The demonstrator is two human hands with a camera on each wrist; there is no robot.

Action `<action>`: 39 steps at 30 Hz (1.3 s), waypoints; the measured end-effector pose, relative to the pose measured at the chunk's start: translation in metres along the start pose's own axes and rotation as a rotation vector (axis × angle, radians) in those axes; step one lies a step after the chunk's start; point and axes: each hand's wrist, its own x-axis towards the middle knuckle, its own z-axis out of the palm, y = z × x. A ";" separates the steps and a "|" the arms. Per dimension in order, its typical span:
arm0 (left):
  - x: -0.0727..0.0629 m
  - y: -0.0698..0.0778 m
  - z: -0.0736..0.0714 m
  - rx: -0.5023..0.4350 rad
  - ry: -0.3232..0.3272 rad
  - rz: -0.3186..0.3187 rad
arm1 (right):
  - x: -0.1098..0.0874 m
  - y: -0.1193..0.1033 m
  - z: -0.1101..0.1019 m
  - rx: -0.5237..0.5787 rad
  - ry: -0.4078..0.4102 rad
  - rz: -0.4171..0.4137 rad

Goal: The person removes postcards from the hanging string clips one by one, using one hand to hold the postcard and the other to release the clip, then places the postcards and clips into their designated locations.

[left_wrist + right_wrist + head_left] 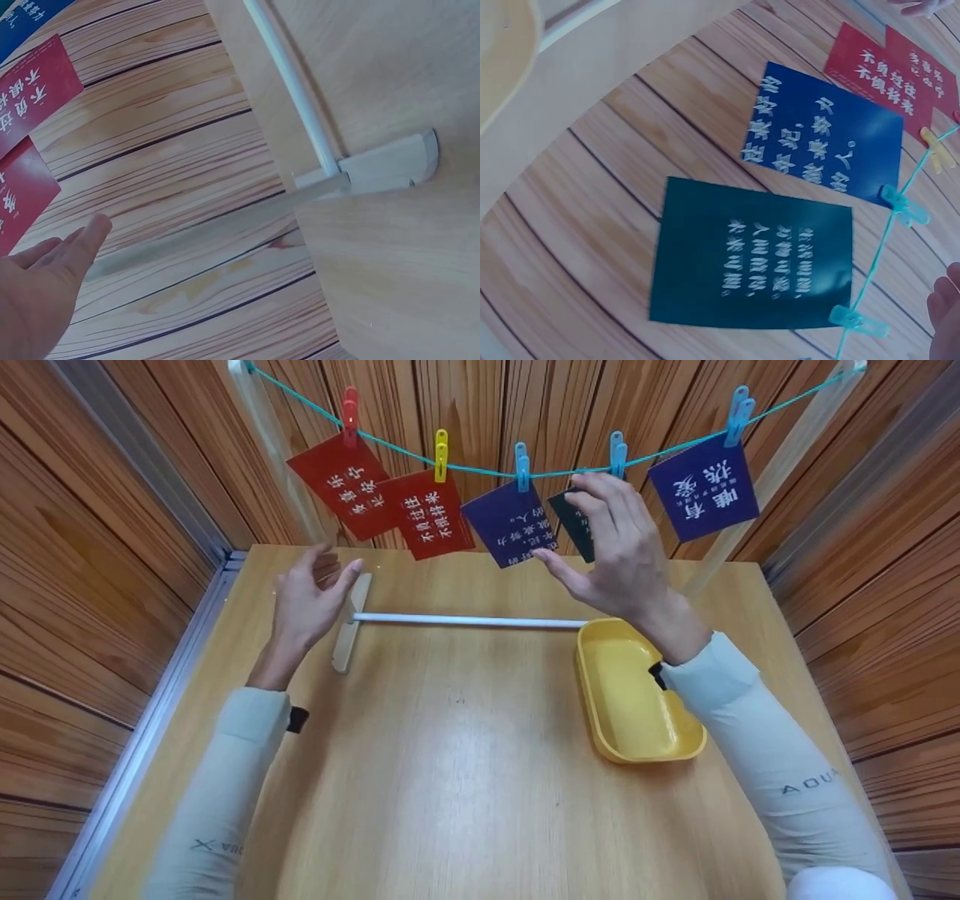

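My right hand (619,551) is raised in front of the dark green card (574,521), thumb and fingers spread apart. The right wrist view shows the green card (750,255) hanging from a light blue clothespin (859,321), with fingertips (946,304) at the right edge, away from both. In the head view the hand partly hides this card. My left hand (307,596) is held up below the red card (346,484) at the left, its fingers loosely bent and holding nothing. A second red card (435,521) and a purple-blue card (510,525) hang between the hands.
A teal string (397,448) spans two wooden posts (802,457). Another blue card (705,487) hangs at the right. On the table (450,780) stands a yellow bin (589,697) under my right forearm. A white rod (465,620) joins the stand's wooden feet (346,641).
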 end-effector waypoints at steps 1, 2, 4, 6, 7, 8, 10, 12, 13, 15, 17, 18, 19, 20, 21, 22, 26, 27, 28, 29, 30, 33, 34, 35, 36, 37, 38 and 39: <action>0.001 0.001 0.001 -0.005 -0.002 -0.001 | 0.003 -0.001 0.001 0.002 0.001 -0.004; 0.001 0.002 0.002 -0.013 -0.005 -0.003 | 0.005 -0.003 0.002 0.005 0.001 -0.008; 0.003 0.002 0.005 -0.033 -0.009 -0.010 | 0.011 -0.005 0.003 0.016 -0.004 -0.009; 0.005 0.003 0.006 -0.070 -0.005 -0.024 | 0.017 -0.008 0.006 0.032 -0.012 -0.001; 0.006 0.003 0.007 -0.090 -0.002 -0.032 | 0.020 -0.010 0.008 0.045 -0.016 0.007; 0.007 0.003 0.007 -0.110 0.005 -0.038 | 0.023 -0.011 0.009 0.054 -0.020 0.015; 0.010 0.003 0.008 -0.141 0.026 -0.037 | 0.029 -0.014 0.014 0.070 -0.031 0.029; 0.012 0.004 0.009 -0.162 0.043 -0.035 | 0.035 -0.018 0.018 0.096 -0.038 0.043; 0.014 0.004 0.009 -0.172 0.049 -0.034 | 0.038 -0.019 0.020 0.101 -0.045 0.049; 0.016 0.006 0.011 -0.190 0.058 -0.033 | 0.043 -0.022 0.023 0.096 -0.065 0.059; 0.018 0.009 0.013 -0.217 0.062 -0.043 | 0.048 -0.025 0.024 0.085 -0.087 0.072; 0.019 0.010 0.014 -0.232 0.066 -0.047 | 0.051 -0.026 0.024 0.080 -0.099 0.077; 0.020 0.011 0.015 -0.244 0.070 -0.050 | 0.054 -0.027 0.025 0.069 -0.113 0.080; 0.021 0.012 0.015 -0.255 0.074 -0.050 | 0.057 -0.028 0.025 0.070 -0.125 0.087; 0.022 0.013 0.015 -0.263 0.077 -0.049 | 0.060 -0.028 0.026 0.072 -0.136 0.093; 0.023 0.014 0.016 -0.266 0.081 -0.046 | 0.064 -0.029 0.027 0.079 -0.149 0.101; 0.026 0.015 0.016 -0.272 0.083 -0.034 | 0.078 -0.031 0.033 0.112 -0.198 0.145; 0.026 0.015 0.016 -0.274 0.086 -0.032 | 0.081 -0.031 0.034 0.117 -0.211 0.156; 0.027 0.016 0.016 -0.278 0.091 -0.031 | 0.085 -0.031 0.036 0.127 -0.222 0.168; 0.028 0.017 0.016 -0.288 0.094 -0.026 | 0.088 -0.031 0.038 0.132 -0.230 0.176; 0.029 0.017 0.017 -0.298 0.094 -0.019 | 0.091 -0.031 0.040 0.140 -0.238 0.186; 0.032 0.020 0.020 -0.338 0.092 -0.003 | 0.097 -0.032 0.045 0.145 -0.258 0.189; 0.032 0.020 0.021 -0.351 0.092 0.001 | 0.099 -0.032 0.047 0.148 -0.260 0.185; 0.033 0.021 0.022 -0.362 0.090 0.004 | 0.101 -0.033 0.049 0.148 -0.262 0.178; 0.033 0.021 0.023 -0.369 0.092 0.003 | 0.102 -0.034 0.051 0.151 -0.266 0.173; 0.034 0.022 0.024 -0.375 0.097 0.001 | 0.103 -0.035 0.053 0.150 -0.270 0.167; 0.035 0.022 0.024 -0.380 0.104 0.000 | 0.105 -0.036 0.055 0.154 -0.275 0.164; 0.036 0.022 0.024 -0.382 0.113 0.005 | 0.107 -0.036 0.057 0.159 -0.278 0.158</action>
